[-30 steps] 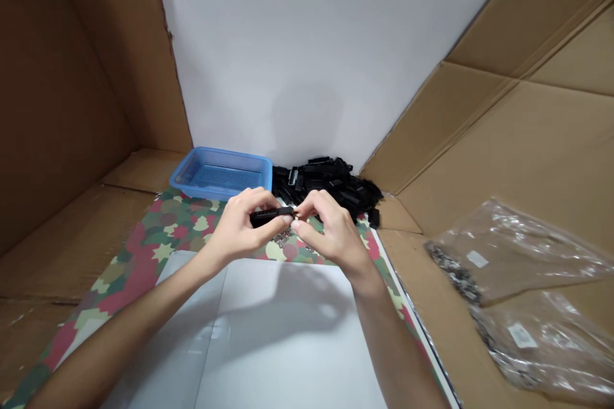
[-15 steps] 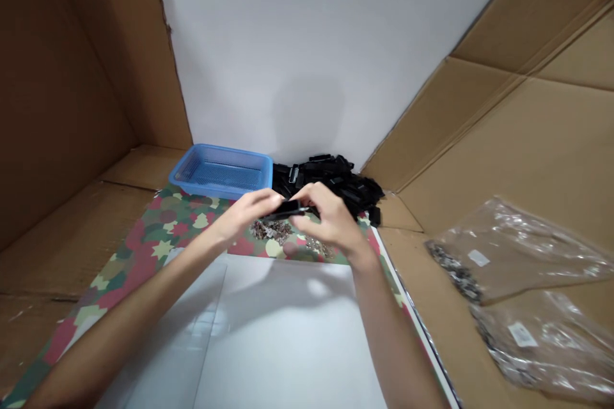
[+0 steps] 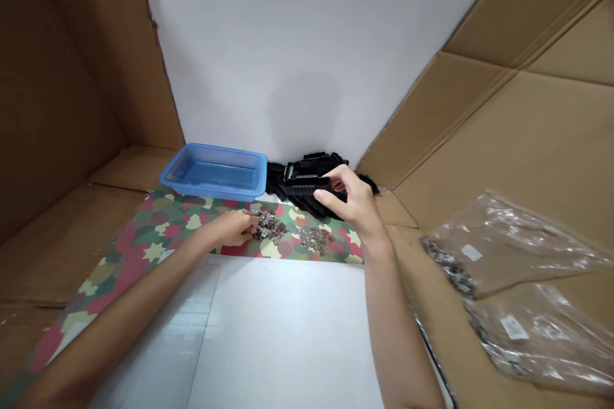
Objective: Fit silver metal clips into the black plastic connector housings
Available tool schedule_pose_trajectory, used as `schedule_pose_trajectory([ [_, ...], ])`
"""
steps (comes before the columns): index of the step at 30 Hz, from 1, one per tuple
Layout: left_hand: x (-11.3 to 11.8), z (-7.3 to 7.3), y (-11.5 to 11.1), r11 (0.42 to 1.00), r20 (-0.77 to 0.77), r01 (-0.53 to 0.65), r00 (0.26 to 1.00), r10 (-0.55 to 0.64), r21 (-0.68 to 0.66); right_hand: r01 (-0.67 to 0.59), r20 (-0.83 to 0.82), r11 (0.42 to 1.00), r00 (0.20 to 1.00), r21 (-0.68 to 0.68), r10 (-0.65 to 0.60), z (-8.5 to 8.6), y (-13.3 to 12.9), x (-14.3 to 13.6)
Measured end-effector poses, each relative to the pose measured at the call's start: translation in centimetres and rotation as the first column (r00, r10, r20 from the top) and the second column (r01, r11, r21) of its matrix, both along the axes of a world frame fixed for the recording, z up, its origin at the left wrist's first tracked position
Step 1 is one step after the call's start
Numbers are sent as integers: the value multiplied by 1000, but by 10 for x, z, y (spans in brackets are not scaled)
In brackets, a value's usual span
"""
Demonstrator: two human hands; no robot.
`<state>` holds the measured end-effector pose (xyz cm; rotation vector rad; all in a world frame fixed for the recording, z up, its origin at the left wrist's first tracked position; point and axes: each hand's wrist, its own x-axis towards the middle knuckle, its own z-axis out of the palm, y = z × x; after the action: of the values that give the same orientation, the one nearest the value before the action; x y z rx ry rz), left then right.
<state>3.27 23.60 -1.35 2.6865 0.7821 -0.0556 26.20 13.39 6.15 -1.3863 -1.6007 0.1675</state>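
My right hand (image 3: 349, 199) grips a black plastic piece (image 3: 307, 186) by its right end, between thumb and fingers. The piece is long, with a ribbed side, and is held up in front of a heap of black plastic parts (image 3: 316, 209). Lower and to the left, my left hand (image 3: 236, 227) reaches the left edge of a pile of small metal pieces (image 3: 271, 227). Its fingertips are curled together there, and whatever they pinch is hidden. A second pile of small shiny metal bits (image 3: 316, 241) lies to the right of the first.
A blue mesh basket (image 3: 215, 192) stands at the back left on the patterned cloth (image 3: 158, 230). White sheeting (image 3: 288, 326) covers the front. Cardboard walls (image 3: 537, 134) rise at both sides. Two clear plastic bags (image 3: 508, 249) holding small metal parts lie at the right.
My left hand has let go of the black plastic piece and moved down-left to the metal pile. My right hand has shifted right and slightly up, keeping the piece.
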Motion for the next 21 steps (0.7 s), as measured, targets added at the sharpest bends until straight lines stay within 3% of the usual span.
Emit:
schedule_pose_trajectory([
  [7, -5, 5, 9, 994, 136, -24, 990, 39, -110, 0, 9, 1000, 1000, -25, 0, 0, 0, 4],
  [12, -6, 20, 8, 954, 286, -7, 953, 97, -299, -63, 45, 993, 997, -95, 68, -1, 2, 3],
  [14, -6, 30, 4, 889, 436, 39, 881, 185, -456, -121, 64, 983, 989, -142, 131, 1, 2, 1],
  [17, -5, 46, -5, 773, 609, 129, 700, 373, -621, -163, 96, 966, 978, -203, 185, 4, 1, -5],
  [21, -4, 65, -18, 750, 648, 127, 607, 459, -650, -171, 115, 955, 972, -243, 204, 7, -3, -13],
])
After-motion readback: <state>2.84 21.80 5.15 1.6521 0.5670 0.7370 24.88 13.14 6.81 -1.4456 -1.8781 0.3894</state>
